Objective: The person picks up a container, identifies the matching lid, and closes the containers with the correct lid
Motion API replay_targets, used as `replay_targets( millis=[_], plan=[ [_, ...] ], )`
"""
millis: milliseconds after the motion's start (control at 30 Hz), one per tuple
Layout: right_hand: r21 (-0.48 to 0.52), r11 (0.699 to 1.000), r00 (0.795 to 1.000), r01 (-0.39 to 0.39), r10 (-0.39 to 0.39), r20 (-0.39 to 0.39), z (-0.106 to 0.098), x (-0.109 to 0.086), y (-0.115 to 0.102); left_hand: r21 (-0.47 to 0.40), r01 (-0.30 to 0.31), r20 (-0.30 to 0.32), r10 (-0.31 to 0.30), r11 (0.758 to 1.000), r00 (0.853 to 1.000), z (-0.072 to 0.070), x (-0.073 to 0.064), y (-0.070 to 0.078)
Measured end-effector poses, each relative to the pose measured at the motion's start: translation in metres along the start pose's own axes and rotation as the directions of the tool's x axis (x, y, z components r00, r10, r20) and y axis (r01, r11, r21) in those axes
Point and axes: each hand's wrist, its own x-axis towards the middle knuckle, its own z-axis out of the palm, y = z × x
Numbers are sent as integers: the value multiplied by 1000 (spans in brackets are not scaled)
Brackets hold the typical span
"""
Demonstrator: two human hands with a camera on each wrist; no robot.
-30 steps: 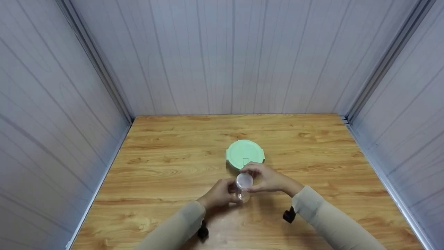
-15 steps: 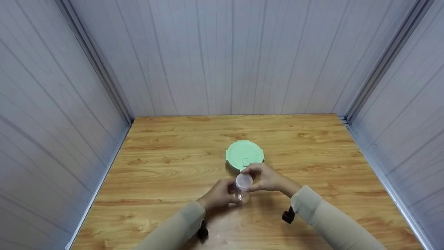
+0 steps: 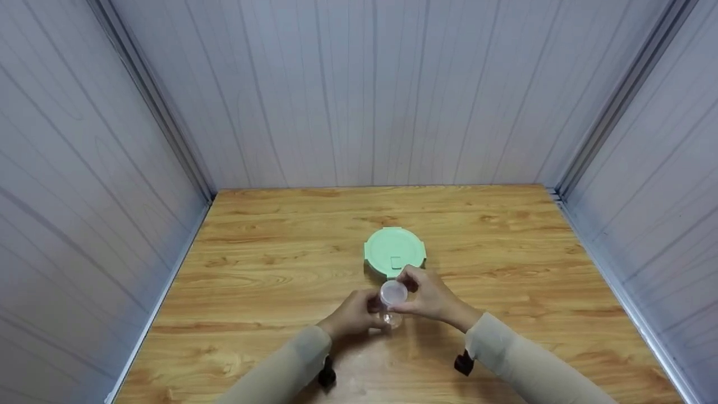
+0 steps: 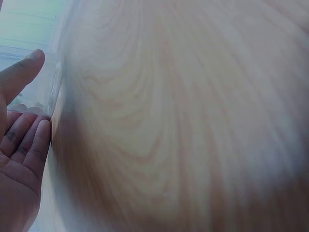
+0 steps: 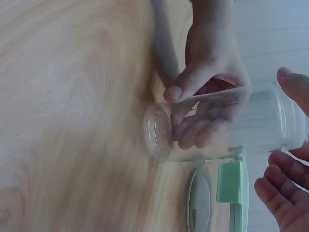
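A clear, see-through jar stands upright on the table, with a whitish round lid on top. My left hand grips the jar's body from the left, thumb on the near side and fingers on the far side. From the right, my right hand pinches the lid between thumb and fingers. In the left wrist view, the left thumb lies against the clear wall. Behind the jar sits a round container with a pale green lid, its side clip visible in the right wrist view.
The wood-grain table is enclosed by a panelled back wall and side walls. Metal strips line the table's side edges. Small black devices hang under both wrists.
My right hand has turned slightly round the lid: its thumb has shifted left and its wrist has dropped a little. The left hand and the jar have stayed nearly in place.
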Motion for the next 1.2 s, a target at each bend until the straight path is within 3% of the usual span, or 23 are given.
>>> replay_targets(
  millis=[200, 333, 467, 633, 900, 1067, 1200],
  plan=[
    [-72, 997, 1000, -29, 28, -9, 2, -1, -5, 2, -1, -2, 1, 1000, 1000, 0, 0, 2],
    [-66, 995, 994, -74, 79, 78, -5, 1, -6, -2, 13, -1, -13, 1000, 1000, 1, -1, 3],
    [51, 991, 971, -126, 113, 211, -19, 6, -3, 6, 16, -5, -16, 1000, 1000, 0, 0, 3],
    [218, 963, 938, -156, 76, 339, -33, 14, 6, 19, 11, -6, -10, 1000, 1000, -1, -1, 3],
    [310, 943, 890, -120, -36, 455, -38, 23, 12, 4, 19, -3, -19, 1000, 1000, 0, -2, 4],
    [313, 944, 884, -100, -60, 464, -37, 27, 14, 11, 23, -1, -23, 1000, 1000, -1, -2, 5],
    [318, 939, 890, -128, -33, 455, -36, 27, 14, 17, 24, 5, -24, 1000, 1000, -2, -2, 4]
  ],
)
